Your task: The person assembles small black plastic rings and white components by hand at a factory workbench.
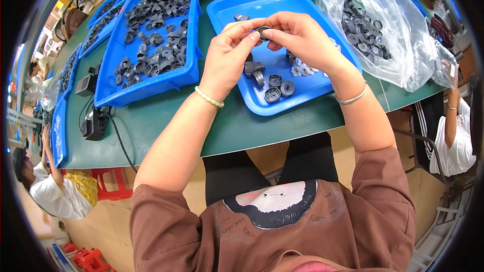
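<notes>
Both my hands meet above a shallow blue tray (277, 0), pinching one small dark grey round plastic part (262, 31) between them. My left hand (229, 53) grips its left side with thumb and fingers. From the right, my right hand (300, 38) holds the same part, its thumb pressed against it. The fingers cover much of the part. Below my hands in the tray lie several similar dark grey round parts (273, 94), some of them ring-shaped. Small white plastic pieces (302, 69) lie by my right wrist, partly hidden by it.
A deeper blue bin (146, 90) full of dark grey parts stands left. Right of the tray lies a clear plastic bag (403, 45) with dark round parts. A black power adapter (94, 123) with a cable sits on the green table (166, 126). Other people sit at both sides.
</notes>
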`<action>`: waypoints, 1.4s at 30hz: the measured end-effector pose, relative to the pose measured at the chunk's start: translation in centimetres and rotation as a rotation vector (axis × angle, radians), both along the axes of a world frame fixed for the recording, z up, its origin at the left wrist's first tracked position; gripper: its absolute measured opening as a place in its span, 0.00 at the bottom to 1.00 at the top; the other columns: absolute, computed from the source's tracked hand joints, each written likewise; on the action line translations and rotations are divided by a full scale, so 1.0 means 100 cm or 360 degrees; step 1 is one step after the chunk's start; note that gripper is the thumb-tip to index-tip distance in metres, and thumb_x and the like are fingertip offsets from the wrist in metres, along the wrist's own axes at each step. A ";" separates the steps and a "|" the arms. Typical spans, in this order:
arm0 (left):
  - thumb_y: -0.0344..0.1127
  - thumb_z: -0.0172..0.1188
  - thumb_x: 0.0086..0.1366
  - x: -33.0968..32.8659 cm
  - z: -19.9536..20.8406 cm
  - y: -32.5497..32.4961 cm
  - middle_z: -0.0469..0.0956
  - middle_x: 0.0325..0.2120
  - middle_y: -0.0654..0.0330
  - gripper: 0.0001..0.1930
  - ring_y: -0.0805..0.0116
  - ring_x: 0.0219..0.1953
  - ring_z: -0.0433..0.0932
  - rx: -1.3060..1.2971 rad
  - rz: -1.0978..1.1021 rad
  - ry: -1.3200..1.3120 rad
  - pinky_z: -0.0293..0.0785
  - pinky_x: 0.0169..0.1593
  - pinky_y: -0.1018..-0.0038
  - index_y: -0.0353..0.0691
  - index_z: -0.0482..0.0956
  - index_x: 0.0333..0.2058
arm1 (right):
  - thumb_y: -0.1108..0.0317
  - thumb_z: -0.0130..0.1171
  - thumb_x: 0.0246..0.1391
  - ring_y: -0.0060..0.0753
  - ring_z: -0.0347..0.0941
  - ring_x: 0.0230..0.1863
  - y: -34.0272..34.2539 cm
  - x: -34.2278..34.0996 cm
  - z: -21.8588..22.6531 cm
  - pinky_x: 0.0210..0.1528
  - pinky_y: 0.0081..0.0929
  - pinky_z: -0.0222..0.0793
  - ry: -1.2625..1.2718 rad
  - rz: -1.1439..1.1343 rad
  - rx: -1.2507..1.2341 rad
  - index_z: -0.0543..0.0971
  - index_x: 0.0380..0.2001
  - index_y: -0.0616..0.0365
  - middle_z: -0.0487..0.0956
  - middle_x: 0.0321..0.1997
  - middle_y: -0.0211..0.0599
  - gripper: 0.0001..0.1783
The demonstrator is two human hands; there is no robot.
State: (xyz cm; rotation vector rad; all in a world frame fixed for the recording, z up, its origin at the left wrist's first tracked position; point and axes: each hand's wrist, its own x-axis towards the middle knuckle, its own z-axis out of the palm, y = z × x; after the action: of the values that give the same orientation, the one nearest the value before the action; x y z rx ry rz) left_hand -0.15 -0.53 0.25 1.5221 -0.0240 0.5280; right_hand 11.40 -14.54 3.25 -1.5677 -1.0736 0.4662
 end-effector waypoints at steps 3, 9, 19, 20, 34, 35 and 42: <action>0.30 0.54 0.67 0.003 0.004 -0.003 0.76 0.48 0.61 0.15 0.74 0.49 0.74 -0.0010 -0.0049 -0.0045 0.70 0.53 0.76 0.36 0.76 0.51 | 0.71 0.56 0.56 0.21 0.73 0.28 -0.001 0.002 -0.004 0.31 0.22 0.70 -0.0379 -0.0135 0.0042 0.77 0.37 0.65 0.78 0.27 0.35 0.09; 0.29 0.57 0.66 0.004 0.002 -0.001 0.77 0.47 0.61 0.15 0.74 0.48 0.75 -0.0059 0.0064 0.0012 0.71 0.53 0.77 0.35 0.75 0.50 | 0.71 0.56 0.57 0.21 0.72 0.28 0.003 0.001 -0.004 0.30 0.25 0.68 -0.0045 -0.0057 0.0086 0.76 0.36 0.65 0.77 0.27 0.34 0.07; 0.24 0.59 0.62 0.002 0.001 0.005 0.77 0.44 0.60 0.12 0.72 0.47 0.76 -0.0174 0.0097 -0.0107 0.72 0.53 0.75 0.35 0.75 0.45 | 0.72 0.66 0.47 0.31 0.73 0.30 -0.005 -0.008 0.011 0.35 0.22 0.71 -0.0563 -0.0028 0.0307 0.75 0.34 0.61 0.76 0.29 0.36 0.12; 0.24 0.59 0.63 0.003 -0.002 0.008 0.77 0.43 0.61 0.11 0.73 0.46 0.77 -0.0283 -0.0006 -0.0140 0.73 0.50 0.77 0.35 0.76 0.44 | 0.73 0.68 0.44 0.32 0.73 0.30 -0.006 -0.009 0.014 0.35 0.23 0.71 -0.0701 -0.0067 0.0268 0.75 0.34 0.61 0.76 0.30 0.36 0.13; 0.27 0.60 0.63 0.004 -0.002 0.006 0.79 0.41 0.60 0.12 0.73 0.43 0.78 -0.0422 -0.0121 -0.0063 0.75 0.48 0.77 0.35 0.76 0.46 | 0.70 0.63 0.53 0.25 0.75 0.31 -0.009 -0.008 0.016 0.36 0.22 0.72 -0.0720 -0.0086 0.0201 0.77 0.34 0.61 0.76 0.30 0.32 0.08; 0.27 0.60 0.63 0.005 0.000 0.004 0.79 0.41 0.60 0.12 0.73 0.43 0.78 -0.0422 -0.0124 -0.0065 0.75 0.48 0.77 0.35 0.76 0.46 | 0.70 0.63 0.53 0.25 0.75 0.31 -0.009 -0.003 0.015 0.36 0.22 0.72 -0.0723 -0.0089 0.0200 0.77 0.34 0.61 0.76 0.30 0.32 0.08; 0.29 0.62 0.62 0.005 0.001 0.004 0.79 0.39 0.62 0.16 0.76 0.40 0.77 -0.0412 0.0024 0.0010 0.75 0.46 0.79 0.36 0.76 0.49 | 0.66 0.56 0.60 0.20 0.74 0.32 -0.004 0.005 0.009 0.37 0.19 0.72 0.0236 0.0056 0.0221 0.77 0.38 0.65 0.79 0.32 0.31 0.12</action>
State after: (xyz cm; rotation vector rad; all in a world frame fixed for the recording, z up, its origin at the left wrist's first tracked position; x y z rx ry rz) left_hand 0.33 -0.11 0.40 1.2717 0.0589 0.5176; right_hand 11.86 -14.91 4.20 -1.3725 -0.9996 0.5131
